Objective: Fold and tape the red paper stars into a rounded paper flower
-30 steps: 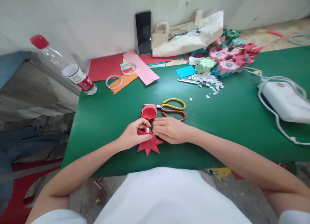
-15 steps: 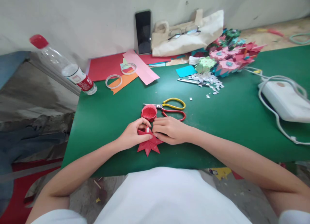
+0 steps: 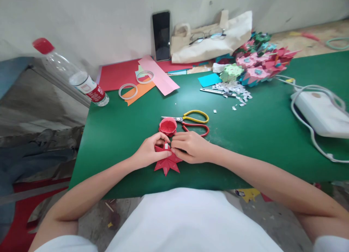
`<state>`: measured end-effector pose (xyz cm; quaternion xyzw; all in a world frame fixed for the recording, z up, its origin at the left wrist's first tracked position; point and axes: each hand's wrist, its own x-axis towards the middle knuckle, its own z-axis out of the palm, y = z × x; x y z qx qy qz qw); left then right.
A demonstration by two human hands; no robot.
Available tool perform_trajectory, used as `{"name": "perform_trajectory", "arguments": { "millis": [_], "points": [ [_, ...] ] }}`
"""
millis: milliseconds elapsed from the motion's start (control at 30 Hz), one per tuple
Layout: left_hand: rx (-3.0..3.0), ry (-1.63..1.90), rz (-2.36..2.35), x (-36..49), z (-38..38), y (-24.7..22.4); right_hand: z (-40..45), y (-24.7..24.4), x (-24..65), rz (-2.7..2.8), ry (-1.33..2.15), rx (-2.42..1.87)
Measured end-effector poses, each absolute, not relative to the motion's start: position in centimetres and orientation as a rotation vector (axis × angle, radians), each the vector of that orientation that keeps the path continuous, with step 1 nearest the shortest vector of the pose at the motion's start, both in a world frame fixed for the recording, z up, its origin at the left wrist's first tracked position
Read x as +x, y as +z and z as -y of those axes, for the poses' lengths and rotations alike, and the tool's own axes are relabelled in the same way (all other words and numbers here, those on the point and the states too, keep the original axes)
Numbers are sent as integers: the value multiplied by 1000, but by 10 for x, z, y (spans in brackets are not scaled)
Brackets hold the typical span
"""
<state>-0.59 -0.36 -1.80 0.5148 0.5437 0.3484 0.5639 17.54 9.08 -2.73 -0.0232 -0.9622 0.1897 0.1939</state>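
Note:
A red folded-paper flower (image 3: 167, 164) with pointed petals lies near the front of the green table, between my hands. My left hand (image 3: 152, 150) is closed on its left side, thumb along the top. A small white square (image 3: 166, 146) sits on the flower's upper part. At the flower's right side, my right hand (image 3: 188, 147) has its fingers pinched on the paper; the fingertips are partly hidden. Just beyond my fingers stands a round red paper cup shape (image 3: 168, 127). Scissors (image 3: 188, 120) with one yellow and one red handle lie beside it.
A water bottle (image 3: 89, 88) stands at the left edge. Two tape rolls (image 3: 128, 91) rest on coloured paper (image 3: 114, 77) at the back. A cutter knife (image 3: 217, 92), white scraps (image 3: 234, 87) and paper flowers (image 3: 256, 72) lie back right. A corded white box (image 3: 321, 114) is far right.
My right hand has shifted very slightly left against the red paper flower. My left hand and the other things look the same.

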Motion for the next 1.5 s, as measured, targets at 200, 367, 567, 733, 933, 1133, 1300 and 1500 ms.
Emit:
{"name": "perform_trajectory", "arguments": {
  "millis": [200,367,567,733,933,1133,1300,1500],
  "points": [
    [1219,810,-1286,-5,3,-16,-89,-27,176,2677,516,-100],
    [1240,806,-1301,-5,3,-16,-88,-28,176,2661,517,-134],
    [1240,796,-1306,-6,3,-16,-92,-28,178,2683,504,-107],
    [1201,823,-1301,-5,3,-17,-112,-26,183,2651,426,-102],
    [1170,819,-1288,-6,4,-18,-179,-20,212,2575,316,-699],
    [1198,814,-1314,-6,4,-15,-241,-21,248,2371,9,-1506],
    [1183,827,-1324,-5,4,-14,-248,-27,256,2333,-65,-1682],
    [1186,841,-1308,-6,3,-15,-240,-24,251,2373,-86,-1681]
  ]
}}
